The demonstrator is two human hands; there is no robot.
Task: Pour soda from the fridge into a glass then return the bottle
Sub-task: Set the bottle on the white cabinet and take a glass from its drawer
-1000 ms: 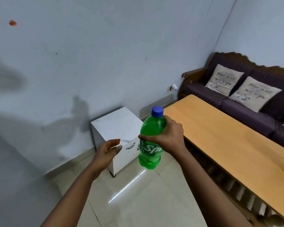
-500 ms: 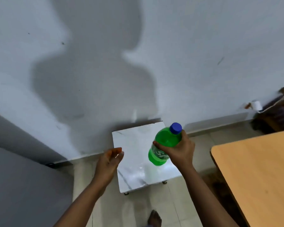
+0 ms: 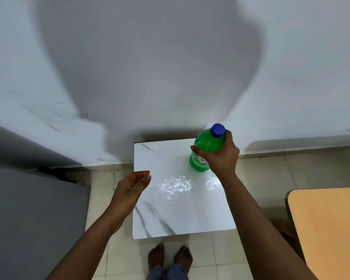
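Observation:
A green soda bottle (image 3: 207,145) with a blue cap is held upright above the far right part of a small white marble-patterned fridge top (image 3: 170,209). My right hand (image 3: 220,156) grips the bottle around its upper body, fingers curled round it. My left hand (image 3: 132,188) hovers at the fridge top's left edge with fingers relaxed and nothing in it. No glass is in view.
A grey-white wall (image 3: 170,67) stands right behind the fridge. A wooden table corner (image 3: 327,229) is at the right. A dark grey panel (image 3: 28,209) fills the lower left. My bare feet (image 3: 170,257) stand on the tiled floor just in front of the fridge.
The view has swung down and closer over the white fridge top. The sofa has left the frame. My right hand has carried the bottle over the top's far right; my left hand stays relaxed.

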